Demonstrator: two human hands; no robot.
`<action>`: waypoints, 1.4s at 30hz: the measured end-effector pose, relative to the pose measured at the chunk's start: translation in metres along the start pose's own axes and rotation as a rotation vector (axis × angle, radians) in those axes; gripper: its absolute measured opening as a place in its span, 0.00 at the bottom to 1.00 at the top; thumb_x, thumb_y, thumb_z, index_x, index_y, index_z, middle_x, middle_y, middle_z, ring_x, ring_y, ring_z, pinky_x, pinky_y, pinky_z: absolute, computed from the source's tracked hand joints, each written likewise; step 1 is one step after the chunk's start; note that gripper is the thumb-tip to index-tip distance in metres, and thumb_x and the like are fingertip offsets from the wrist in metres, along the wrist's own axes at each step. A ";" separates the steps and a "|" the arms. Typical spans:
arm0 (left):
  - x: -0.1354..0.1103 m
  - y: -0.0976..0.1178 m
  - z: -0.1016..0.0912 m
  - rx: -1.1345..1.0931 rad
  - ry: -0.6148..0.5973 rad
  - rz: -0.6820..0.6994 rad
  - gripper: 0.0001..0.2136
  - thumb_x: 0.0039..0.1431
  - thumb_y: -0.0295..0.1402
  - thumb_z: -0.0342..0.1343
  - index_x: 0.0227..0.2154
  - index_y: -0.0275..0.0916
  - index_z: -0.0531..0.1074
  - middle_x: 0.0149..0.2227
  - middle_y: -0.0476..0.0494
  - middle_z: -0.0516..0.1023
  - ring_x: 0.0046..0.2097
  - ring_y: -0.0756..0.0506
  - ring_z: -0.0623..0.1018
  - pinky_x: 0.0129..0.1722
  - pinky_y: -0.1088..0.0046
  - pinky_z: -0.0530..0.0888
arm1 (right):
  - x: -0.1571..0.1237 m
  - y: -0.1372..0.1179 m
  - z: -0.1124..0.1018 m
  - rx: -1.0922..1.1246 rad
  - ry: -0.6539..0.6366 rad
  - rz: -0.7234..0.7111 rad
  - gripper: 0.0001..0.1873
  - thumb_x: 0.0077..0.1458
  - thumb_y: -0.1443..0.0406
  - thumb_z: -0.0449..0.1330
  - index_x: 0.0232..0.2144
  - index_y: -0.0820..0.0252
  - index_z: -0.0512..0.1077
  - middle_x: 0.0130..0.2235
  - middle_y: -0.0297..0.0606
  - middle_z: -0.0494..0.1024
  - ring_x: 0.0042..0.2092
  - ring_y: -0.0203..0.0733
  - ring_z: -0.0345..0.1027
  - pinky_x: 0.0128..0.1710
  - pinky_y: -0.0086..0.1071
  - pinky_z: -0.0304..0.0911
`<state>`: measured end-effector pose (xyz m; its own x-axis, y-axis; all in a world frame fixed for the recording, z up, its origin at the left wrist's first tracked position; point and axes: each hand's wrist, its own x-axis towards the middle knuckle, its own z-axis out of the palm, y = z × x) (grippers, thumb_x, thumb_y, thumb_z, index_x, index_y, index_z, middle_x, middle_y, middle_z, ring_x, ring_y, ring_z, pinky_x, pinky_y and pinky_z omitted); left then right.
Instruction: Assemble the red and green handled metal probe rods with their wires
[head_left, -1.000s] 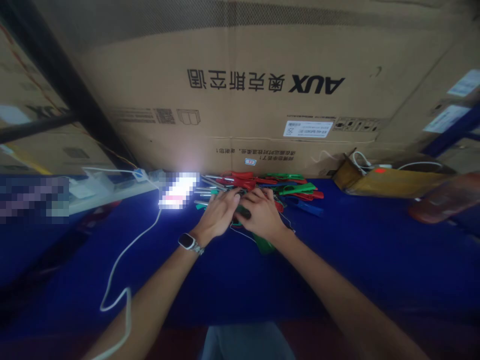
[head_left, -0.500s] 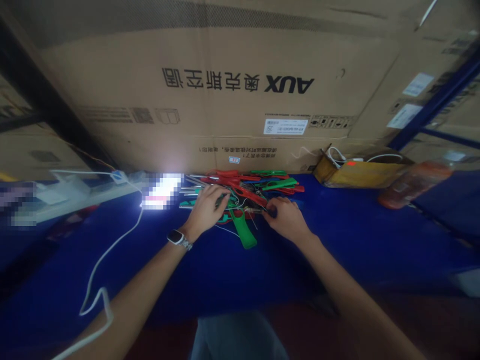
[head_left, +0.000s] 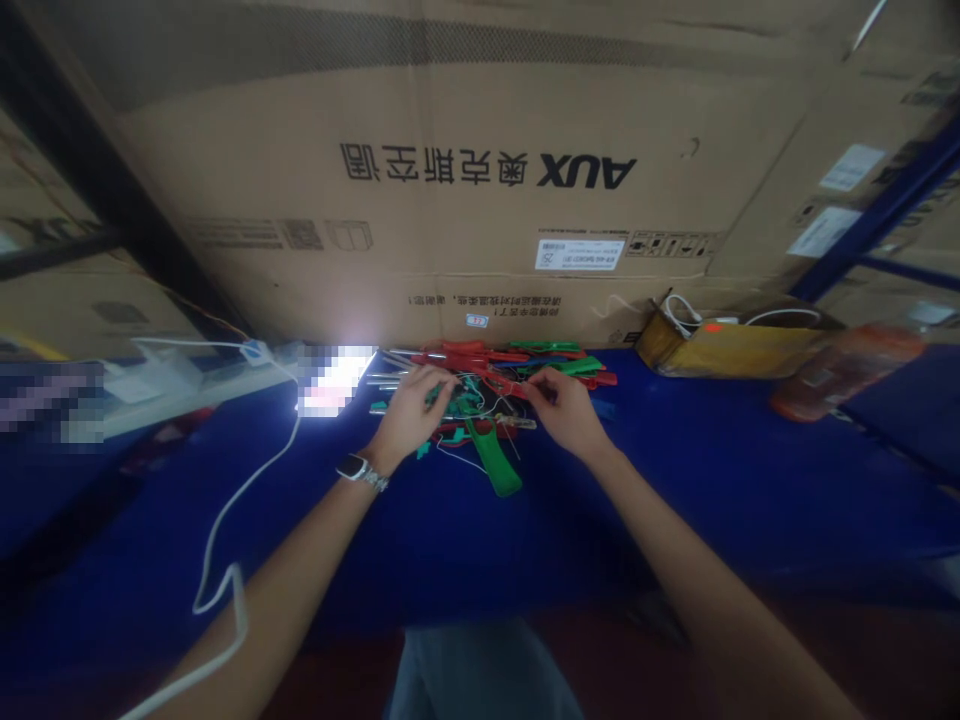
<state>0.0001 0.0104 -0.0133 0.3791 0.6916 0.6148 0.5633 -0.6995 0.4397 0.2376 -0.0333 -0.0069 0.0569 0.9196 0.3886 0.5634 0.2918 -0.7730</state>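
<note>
A pile of long-necked lighter parts lies on the blue table, with red handles (head_left: 476, 357), thin metal tubes (head_left: 384, 379) and small teal pieces (head_left: 456, 436). My left hand (head_left: 411, 412) is closed at the pile's left side, thumb near the fingertips; what it grips is hidden. At the right side, my right hand (head_left: 568, 408) pinches with thumb and forefinger, and a thin pale strand seems to lead to it; I cannot make out what it holds. Between the hands, a green handle (head_left: 495, 465) points towards me, with thin white wires (head_left: 461, 457) beside it.
Behind the pile stands a large cardboard box (head_left: 450, 230). A bright, blurred-out screen (head_left: 337, 380) and a white cable (head_left: 225, 500) lie to the left. On the right are a small open carton (head_left: 720, 350) and an orange drink bottle (head_left: 840, 375).
My right hand has lifted slightly away from the pile, and the dark thing it touched no longer shows in its fingers. My left hand stays near the teal pieces. The view has shifted slightly.
</note>
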 end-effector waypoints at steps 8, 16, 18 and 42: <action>0.030 -0.002 0.010 0.062 -0.213 0.197 0.11 0.63 0.28 0.54 0.48 0.39 0.73 0.49 0.41 0.78 0.51 0.42 0.74 0.55 0.59 0.70 | 0.016 0.005 0.008 0.527 -0.095 0.139 0.23 0.50 0.44 0.63 0.30 0.56 0.66 0.26 0.32 0.76 0.25 0.35 0.70 0.23 0.28 0.60; 0.055 0.001 0.028 0.299 -0.363 0.195 0.07 0.62 0.27 0.56 0.39 0.40 0.77 0.44 0.43 0.81 0.48 0.38 0.74 0.51 0.56 0.69 | 0.024 0.007 0.009 0.449 -0.022 0.152 0.20 0.53 0.45 0.58 0.29 0.55 0.65 0.27 0.33 0.76 0.26 0.36 0.69 0.26 0.30 0.62; 0.055 0.000 0.029 0.283 -0.332 0.159 0.08 0.63 0.26 0.54 0.39 0.40 0.77 0.44 0.42 0.81 0.48 0.38 0.75 0.50 0.56 0.70 | 0.023 0.012 0.007 0.302 -0.044 0.149 0.18 0.54 0.48 0.56 0.27 0.55 0.66 0.26 0.34 0.76 0.26 0.38 0.69 0.27 0.32 0.62; -0.022 -0.021 -0.033 0.265 -0.394 0.064 0.04 0.60 0.32 0.60 0.38 0.43 0.76 0.41 0.46 0.79 0.48 0.40 0.75 0.47 0.59 0.67 | 0.013 -0.024 0.057 -0.293 -0.253 -0.283 0.17 0.41 0.75 0.56 0.34 0.55 0.75 0.41 0.37 0.77 0.48 0.50 0.66 0.48 0.44 0.53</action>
<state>-0.0440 0.0040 -0.0145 0.6398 0.6999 0.3175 0.6782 -0.7085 0.1953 0.1774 -0.0129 -0.0118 -0.3141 0.8604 0.4013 0.7386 0.4871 -0.4661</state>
